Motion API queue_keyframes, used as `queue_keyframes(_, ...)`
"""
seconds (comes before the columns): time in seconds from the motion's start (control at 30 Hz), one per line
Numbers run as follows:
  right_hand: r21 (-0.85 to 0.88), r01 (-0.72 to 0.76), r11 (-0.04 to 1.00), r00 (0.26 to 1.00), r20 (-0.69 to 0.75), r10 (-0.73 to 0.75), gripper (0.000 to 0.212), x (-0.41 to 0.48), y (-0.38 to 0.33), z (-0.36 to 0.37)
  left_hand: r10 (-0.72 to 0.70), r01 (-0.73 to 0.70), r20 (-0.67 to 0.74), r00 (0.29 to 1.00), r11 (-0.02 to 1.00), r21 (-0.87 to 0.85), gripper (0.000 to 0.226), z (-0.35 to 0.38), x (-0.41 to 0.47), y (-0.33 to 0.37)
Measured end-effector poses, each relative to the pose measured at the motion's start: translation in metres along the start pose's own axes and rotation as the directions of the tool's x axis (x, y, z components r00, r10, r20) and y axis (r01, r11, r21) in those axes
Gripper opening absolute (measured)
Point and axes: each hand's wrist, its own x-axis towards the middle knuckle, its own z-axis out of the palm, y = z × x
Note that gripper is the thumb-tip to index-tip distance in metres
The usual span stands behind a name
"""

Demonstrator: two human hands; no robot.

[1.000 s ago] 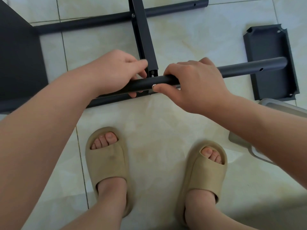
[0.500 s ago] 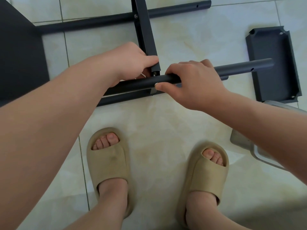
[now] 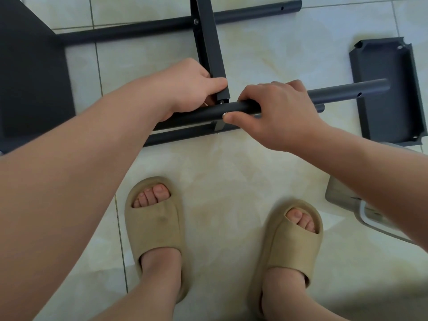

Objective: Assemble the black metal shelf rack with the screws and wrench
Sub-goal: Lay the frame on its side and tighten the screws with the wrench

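Black round tube (image 3: pixel 342 91), gripped right hand (image 3: pixel 278 112)

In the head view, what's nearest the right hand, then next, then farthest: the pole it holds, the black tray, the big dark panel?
1. The pole, gripped in the right hand.
2. The black tray, floor, right side.
3. The big dark panel, far left.

The left hand (image 3: pixel 188 88) hid its fingertips beside the crossbar (image 3: pixel 207 45). The right hand (image 3: pixel 278 112) covered part of the tube (image 3: pixel 347 90). The left edge cut off the dark panel (image 3: pixel 27 77).
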Motion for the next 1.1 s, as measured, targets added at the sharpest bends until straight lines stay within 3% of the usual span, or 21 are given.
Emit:
queue_keyframes(0.7, -0.029, 0.020, 0.999, 0.997, 0.073, -0.017, 0.041, 0.007, 0.001, 0.002, 0.010, -0.011, 0.033, 0.999, 0.999, 0.031, 0.049, -0.002, 0.001, -0.006)
queue_keyframes(1.0, -0.094, 0.078, 0.993, 0.989, 0.131, -0.065, 0.058, 0.012, 0.005, 0.001, -0.024, 0.024, -0.077, 0.997, 1.000, -0.006, 0.050, 0.008, -0.004, -0.007)
queue_keyframes(1.1, -0.119, 0.103, 0.987, 0.974, 0.211, -0.076, 0.068, 0.016, 0.005, -0.005, -0.026, 0.030, -0.115, 0.993, 0.999, 0.035, 0.044, 0.010, -0.011, -0.001)
